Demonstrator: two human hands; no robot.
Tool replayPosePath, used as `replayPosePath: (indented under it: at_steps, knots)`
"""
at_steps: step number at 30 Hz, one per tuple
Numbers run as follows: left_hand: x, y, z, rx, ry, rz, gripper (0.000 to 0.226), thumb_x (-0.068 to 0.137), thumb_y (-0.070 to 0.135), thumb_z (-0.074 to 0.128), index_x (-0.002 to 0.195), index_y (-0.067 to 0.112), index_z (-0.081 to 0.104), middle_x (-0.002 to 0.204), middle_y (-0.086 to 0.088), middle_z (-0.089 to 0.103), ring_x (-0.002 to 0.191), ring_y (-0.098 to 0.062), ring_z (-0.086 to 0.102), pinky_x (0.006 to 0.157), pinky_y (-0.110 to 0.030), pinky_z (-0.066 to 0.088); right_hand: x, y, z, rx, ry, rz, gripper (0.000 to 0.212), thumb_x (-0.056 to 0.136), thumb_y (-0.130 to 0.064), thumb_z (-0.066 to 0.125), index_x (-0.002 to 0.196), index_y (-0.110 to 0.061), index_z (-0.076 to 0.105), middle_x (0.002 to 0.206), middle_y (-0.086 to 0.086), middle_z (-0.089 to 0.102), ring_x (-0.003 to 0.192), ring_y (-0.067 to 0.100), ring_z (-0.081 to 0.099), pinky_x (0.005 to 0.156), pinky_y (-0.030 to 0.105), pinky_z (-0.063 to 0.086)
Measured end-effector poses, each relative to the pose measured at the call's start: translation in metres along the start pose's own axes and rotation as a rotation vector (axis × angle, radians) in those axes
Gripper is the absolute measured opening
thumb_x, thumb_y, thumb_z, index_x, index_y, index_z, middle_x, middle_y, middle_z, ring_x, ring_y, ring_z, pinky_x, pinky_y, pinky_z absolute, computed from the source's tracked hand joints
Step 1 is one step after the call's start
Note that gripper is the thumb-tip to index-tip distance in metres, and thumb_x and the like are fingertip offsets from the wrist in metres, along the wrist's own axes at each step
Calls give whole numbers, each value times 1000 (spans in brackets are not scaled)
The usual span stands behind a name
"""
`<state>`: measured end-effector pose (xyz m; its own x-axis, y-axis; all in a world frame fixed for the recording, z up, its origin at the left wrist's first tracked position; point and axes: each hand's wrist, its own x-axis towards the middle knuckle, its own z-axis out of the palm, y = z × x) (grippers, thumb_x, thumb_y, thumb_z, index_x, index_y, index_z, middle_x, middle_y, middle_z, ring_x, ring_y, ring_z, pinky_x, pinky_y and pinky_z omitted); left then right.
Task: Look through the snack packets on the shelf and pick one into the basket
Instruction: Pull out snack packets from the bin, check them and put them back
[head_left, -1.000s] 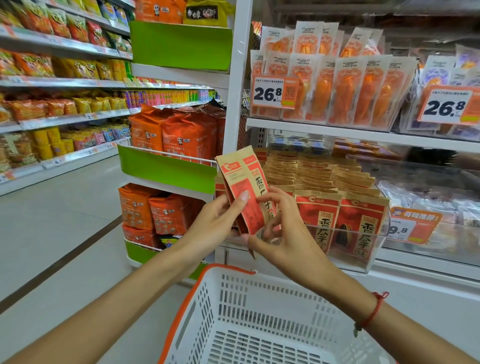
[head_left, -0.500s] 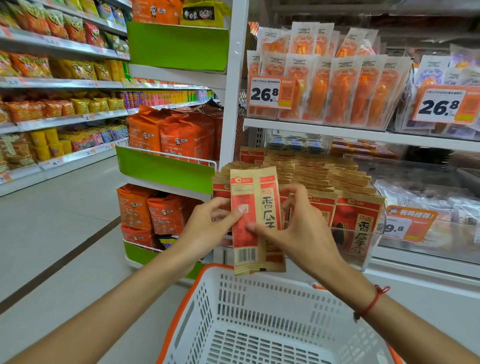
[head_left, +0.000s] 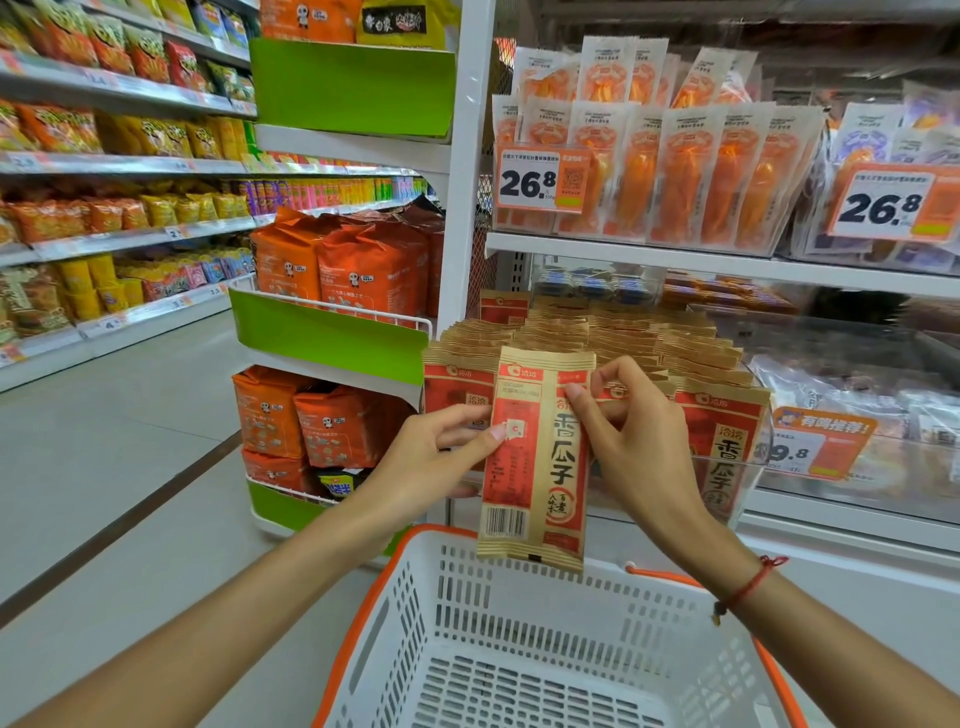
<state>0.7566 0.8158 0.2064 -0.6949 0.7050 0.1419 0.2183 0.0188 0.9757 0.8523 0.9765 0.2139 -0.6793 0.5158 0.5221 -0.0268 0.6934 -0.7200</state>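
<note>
A tan and red seed packet is held upright between both hands, in front of the shelf and just above the far rim of the basket. My left hand pinches its left edge with thumb and fingers. Its upper right edge is gripped by my right hand, which wears a red string bracelet. Behind it, rows of the same packets stand in a clear bin on the shelf. The white basket with an orange rim sits below my hands and holds nothing.
Above the bin, a shelf carries orange snack packs with 26.8 price tags. An end display with green panels holds orange bags on the left. Beyond it, an aisle floor runs along long snack shelves.
The packet has turned from tilted to upright, its printed side with the barcode now facing me, and has come slightly lower toward the basket. Both hands stayed on it.
</note>
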Motion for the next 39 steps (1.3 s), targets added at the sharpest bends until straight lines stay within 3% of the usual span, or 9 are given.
replayPosePath:
  at_steps: [7, 11, 15, 18, 22, 29, 32, 35, 39]
  knots:
    - [0, 1, 0, -67, -14, -25, 15, 93, 26, 62, 103, 36, 63, 94, 10, 76, 88, 1, 70, 65, -16, 56, -2, -2, -1, 27, 11, -20, 17, 94, -31, 57, 88, -18, 48, 68, -2, 72, 62, 8, 71, 48, 45, 57]
    - [0, 1, -2, -54, 36, -3, 26, 92, 27, 62, 118, 30, 62, 99, 7, 76, 97, -5, 69, 82, -28, 57, -2, -5, -1, 58, 58, 1, 19, 90, -40, 60, 85, -25, 50, 64, 1, 71, 56, 14, 69, 47, 49, 55]
    - [1, 2, -4, -107, 106, 30, 28, 91, 26, 63, 120, 28, 61, 100, 5, 75, 97, -6, 69, 80, -26, 57, -4, -8, 2, 71, 51, -21, 20, 88, -38, 64, 94, -25, 51, 69, -1, 68, 62, 9, 66, 58, 44, 57]
    - [2, 4, -7, -199, 190, 40, 21, 91, 25, 63, 111, 31, 61, 98, 5, 76, 93, -4, 70, 72, -22, 58, -6, -8, 5, 49, -46, -64, 30, 87, -31, 69, 110, -30, 49, 84, -8, 64, 74, 5, 62, 68, 37, 57]
    - [2, 5, -9, -272, 286, 19, 19, 91, 27, 63, 108, 34, 59, 107, 0, 73, 102, -10, 68, 84, -30, 55, -8, -7, 9, 26, -173, -127, 58, 86, -14, 71, 136, -29, 45, 102, -16, 58, 89, 2, 58, 75, 26, 56]
    - [0, 5, -6, -299, 278, -3, 23, 92, 26, 62, 113, 32, 58, 108, -1, 73, 103, -12, 68, 86, -31, 55, -4, -4, 7, 110, -144, -134, 71, 83, -2, 72, 133, -41, 42, 104, -14, 59, 91, 1, 59, 78, 18, 55]
    - [0, 5, -5, -274, 280, 8, 17, 92, 26, 61, 107, 34, 58, 103, 0, 74, 96, -9, 70, 77, -24, 57, -7, -4, 9, 49, -142, -140, 72, 83, -12, 74, 139, -39, 38, 106, -18, 55, 93, 1, 57, 83, 24, 56]
    - [-1, 8, -1, -176, 250, 19, 18, 89, 27, 66, 104, 31, 58, 99, 3, 75, 98, -11, 70, 82, -26, 55, -11, -6, 12, -3, -166, -85, 89, 74, -36, 80, 148, -31, 31, 115, -15, 44, 112, 3, 46, 97, 30, 47]
    - [-5, 16, 7, -29, 223, 76, 21, 85, 23, 72, 102, 25, 59, 100, 6, 70, 81, 8, 66, 64, -3, 46, -12, -5, 13, -52, -167, -83, 101, 68, -44, 83, 149, -32, 24, 124, -10, 38, 122, 8, 38, 105, 32, 39]
